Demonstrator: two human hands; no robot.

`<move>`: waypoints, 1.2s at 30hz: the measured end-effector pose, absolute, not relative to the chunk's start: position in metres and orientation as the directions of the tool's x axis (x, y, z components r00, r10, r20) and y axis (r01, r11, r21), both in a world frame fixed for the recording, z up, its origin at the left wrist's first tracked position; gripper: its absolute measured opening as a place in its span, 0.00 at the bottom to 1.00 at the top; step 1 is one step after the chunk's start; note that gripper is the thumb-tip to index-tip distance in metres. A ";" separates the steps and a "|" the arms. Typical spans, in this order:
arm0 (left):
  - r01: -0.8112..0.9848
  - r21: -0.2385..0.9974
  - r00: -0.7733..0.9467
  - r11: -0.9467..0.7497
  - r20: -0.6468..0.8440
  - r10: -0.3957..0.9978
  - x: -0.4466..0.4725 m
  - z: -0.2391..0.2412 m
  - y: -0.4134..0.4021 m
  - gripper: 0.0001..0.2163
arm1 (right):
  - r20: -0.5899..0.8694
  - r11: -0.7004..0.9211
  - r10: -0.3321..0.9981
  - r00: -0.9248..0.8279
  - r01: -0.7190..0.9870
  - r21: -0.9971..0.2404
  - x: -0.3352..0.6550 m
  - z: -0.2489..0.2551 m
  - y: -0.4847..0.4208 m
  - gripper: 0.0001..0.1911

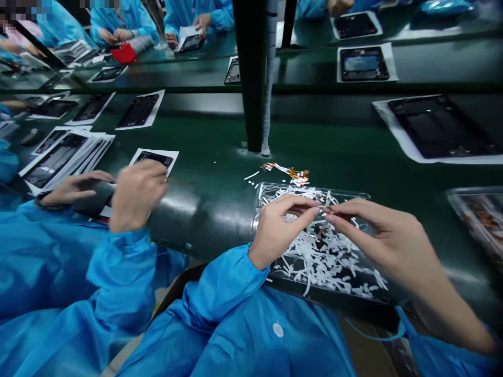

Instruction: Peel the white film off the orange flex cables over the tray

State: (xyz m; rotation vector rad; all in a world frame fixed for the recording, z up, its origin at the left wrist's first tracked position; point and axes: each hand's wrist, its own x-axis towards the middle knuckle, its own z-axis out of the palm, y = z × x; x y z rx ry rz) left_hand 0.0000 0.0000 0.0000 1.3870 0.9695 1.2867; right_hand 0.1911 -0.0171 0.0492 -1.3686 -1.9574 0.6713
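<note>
My left hand [277,228] and my right hand [377,230] meet fingertip to fingertip above a clear plastic tray [262,196] heaped with white paper strips [326,256]. Between the pinched fingertips sits a tiny part [324,211], too small to identify. Both hands hover over the tray's near half. Small orange flex parts [296,174] lie on the green belt just beyond the tray.
A co-worker's hands [133,193] work at my left beside a stack of black panels on white sheets [63,157]. More panels [440,128] lie across the green conveyor. A dark post [251,78] rises behind the tray. Another clear tray [477,214] sits at far right.
</note>
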 end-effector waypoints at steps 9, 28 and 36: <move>-0.077 0.971 0.286 -0.225 0.238 0.928 0.005 0.002 -0.015 0.15 | 0.134 0.195 0.980 -0.149 0.556 -0.808 0.203 0.044 -0.044 0.11; 0.272 0.824 0.108 -0.498 0.488 0.866 0.016 0.010 -0.018 0.06 | 0.161 0.167 0.985 -0.057 0.530 -0.831 0.201 0.029 -0.044 0.04; 0.328 0.830 0.057 -0.452 0.460 0.886 0.019 0.003 -0.015 0.05 | 0.168 0.173 0.984 -0.061 0.553 -0.815 0.194 0.026 -0.042 0.06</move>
